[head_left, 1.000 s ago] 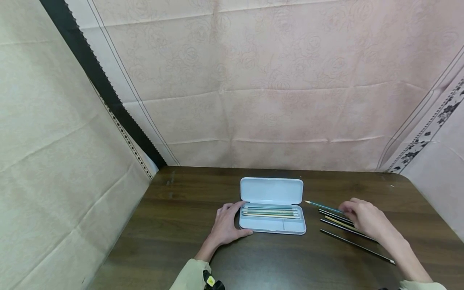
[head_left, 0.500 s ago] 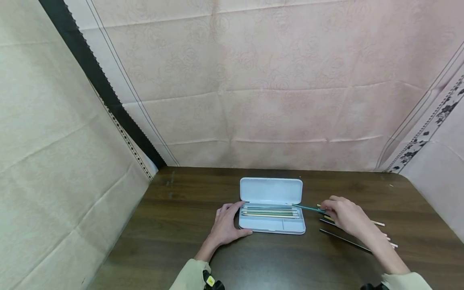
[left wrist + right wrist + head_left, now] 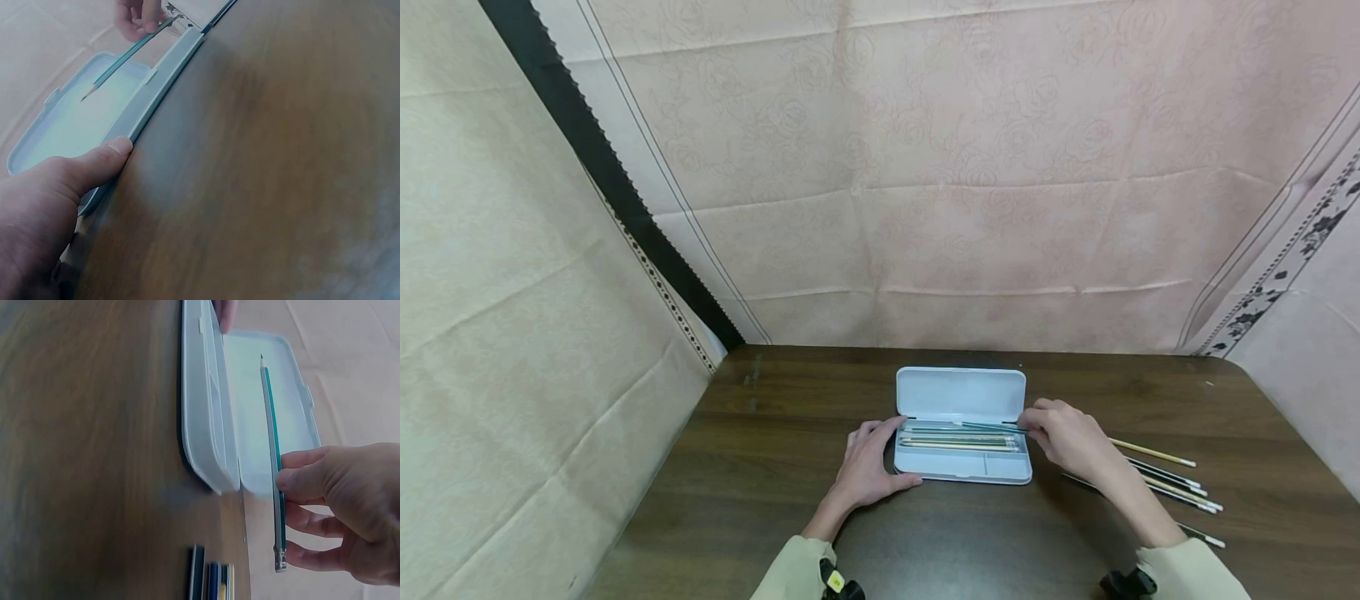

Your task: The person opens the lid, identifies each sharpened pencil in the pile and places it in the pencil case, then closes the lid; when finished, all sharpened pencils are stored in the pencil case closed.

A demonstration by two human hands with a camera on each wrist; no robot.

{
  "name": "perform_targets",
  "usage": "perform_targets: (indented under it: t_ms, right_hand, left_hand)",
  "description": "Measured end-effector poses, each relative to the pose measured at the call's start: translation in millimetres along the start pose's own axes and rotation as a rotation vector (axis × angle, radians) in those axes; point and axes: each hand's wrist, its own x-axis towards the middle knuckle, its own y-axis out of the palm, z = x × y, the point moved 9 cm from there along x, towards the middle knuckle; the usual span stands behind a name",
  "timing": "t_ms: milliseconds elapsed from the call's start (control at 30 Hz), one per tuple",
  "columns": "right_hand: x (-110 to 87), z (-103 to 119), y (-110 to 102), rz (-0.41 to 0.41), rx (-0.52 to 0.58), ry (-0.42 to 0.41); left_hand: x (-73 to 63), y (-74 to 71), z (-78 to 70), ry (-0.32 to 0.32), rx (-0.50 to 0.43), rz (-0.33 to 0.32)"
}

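A light blue pencil case stands open on the table, its lid tilted back. Several pencils lie side by side in its long compartment. My left hand grips the case's left end, thumb against the front wall and fingers at the back corner. Between thumb and fingertips my right hand pinches a teal-and-silver pencil near its ferrule end. The pencil's sharpened tip points left, over the case in the head view.
Several loose pencils, dark and yellowish, lie on the brown wooden table right of the case, partly under my right forearm. Pale patterned cloth hangs behind the table and at both sides.
My right hand has carried the teal pencil leftward from the loose pencils to the right end of the case. The left hand and the case stay in place.
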Motion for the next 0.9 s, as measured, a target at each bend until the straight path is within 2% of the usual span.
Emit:
perform_targets:
  t_ms: [333, 667, 900]
  right_hand:
    - [19.4, 19, 19, 0.010, -0.016, 0.003]
    - [34.3, 36, 42, -0.027, -0.061, -0.045]
    - [41.7, 43, 54, -0.042, -0.096, -0.064]
  left_hand:
    - [0.5, 0.7, 1.1, -0.007, -0.007, -0.002]
    - [-0.3, 0.6, 1.4, -0.005, -0.013, -0.008]
    - [-0.1, 2.8, 3.8, -0.036, -0.024, 0.019]
